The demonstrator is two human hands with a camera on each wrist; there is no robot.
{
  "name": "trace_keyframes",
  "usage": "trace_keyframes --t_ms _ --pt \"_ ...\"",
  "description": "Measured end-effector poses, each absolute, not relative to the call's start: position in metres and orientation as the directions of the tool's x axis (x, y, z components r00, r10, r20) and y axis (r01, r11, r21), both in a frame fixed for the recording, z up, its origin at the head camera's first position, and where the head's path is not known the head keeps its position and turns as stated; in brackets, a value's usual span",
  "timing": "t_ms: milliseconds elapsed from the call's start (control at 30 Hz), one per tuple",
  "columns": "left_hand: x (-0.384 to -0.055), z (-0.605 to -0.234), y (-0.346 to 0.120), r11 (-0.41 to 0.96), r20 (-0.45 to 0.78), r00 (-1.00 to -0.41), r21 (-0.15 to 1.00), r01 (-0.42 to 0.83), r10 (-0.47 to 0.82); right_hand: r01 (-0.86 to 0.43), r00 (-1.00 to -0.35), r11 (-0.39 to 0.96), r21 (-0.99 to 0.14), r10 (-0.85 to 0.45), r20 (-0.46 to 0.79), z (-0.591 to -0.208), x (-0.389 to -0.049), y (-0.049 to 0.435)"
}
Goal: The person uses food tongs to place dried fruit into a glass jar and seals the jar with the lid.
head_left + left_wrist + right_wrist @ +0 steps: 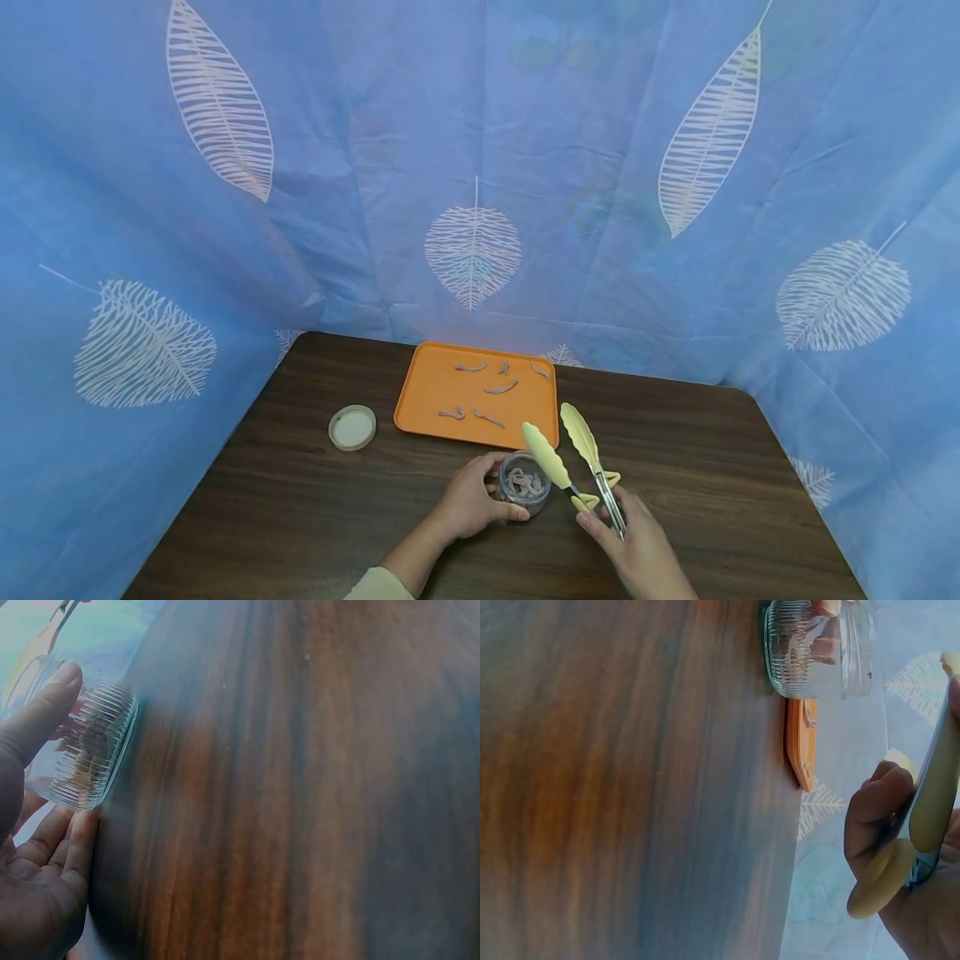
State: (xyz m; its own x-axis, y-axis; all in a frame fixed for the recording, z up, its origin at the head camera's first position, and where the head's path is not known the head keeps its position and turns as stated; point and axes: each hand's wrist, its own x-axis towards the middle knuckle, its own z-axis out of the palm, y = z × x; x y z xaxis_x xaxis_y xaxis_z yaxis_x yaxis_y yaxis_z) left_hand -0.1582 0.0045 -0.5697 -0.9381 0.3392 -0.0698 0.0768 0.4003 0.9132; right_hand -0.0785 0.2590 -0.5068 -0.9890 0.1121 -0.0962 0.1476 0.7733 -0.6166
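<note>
My left hand (472,496) is curled round a clear, ribbed glass jar (825,675): the thumb lies at the jar's six o'clock and the index finger near ten. My right hand (637,542), at the jar's four o'clock, pinches the metal-armed tongs (583,437) low down between thumb and fingers. Their pale yellow, scalloped heads are spread apart and point toward eleven o'clock. The left head shows over the jar's two o'clock edge; whether it touches the glass I cannot tell.

The jar is uncapped, its mouth facing up toward me, with a loose tangle of greyish strips (525,482) inside. Just beyond it, at eleven o'clock, lies my orange tray (420,396), bearing six more greyish pieces (501,388): three along the far side, one below them near the middle, two toward the near edge. A pale round lid (352,427) lies well apart, between the jar's nine and ten o'clock.

All this is on a dark wood-grained table (705,467). Behind it and at both sides hangs a blue curtain (360,167) with white leaf prints (472,250). A pale sleeve (378,583) covers my left forearm at seven o'clock.
</note>
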Motion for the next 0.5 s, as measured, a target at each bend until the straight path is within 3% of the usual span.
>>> trace_keyframes --t_ms 500 --pt "-0.158 -0.572 0.004 0.382 -0.06 -0.937 0.92 0.081 0.344 0.074 -0.994 0.8 -0.596 0.104 0.016 -0.496 -0.114 0.258"
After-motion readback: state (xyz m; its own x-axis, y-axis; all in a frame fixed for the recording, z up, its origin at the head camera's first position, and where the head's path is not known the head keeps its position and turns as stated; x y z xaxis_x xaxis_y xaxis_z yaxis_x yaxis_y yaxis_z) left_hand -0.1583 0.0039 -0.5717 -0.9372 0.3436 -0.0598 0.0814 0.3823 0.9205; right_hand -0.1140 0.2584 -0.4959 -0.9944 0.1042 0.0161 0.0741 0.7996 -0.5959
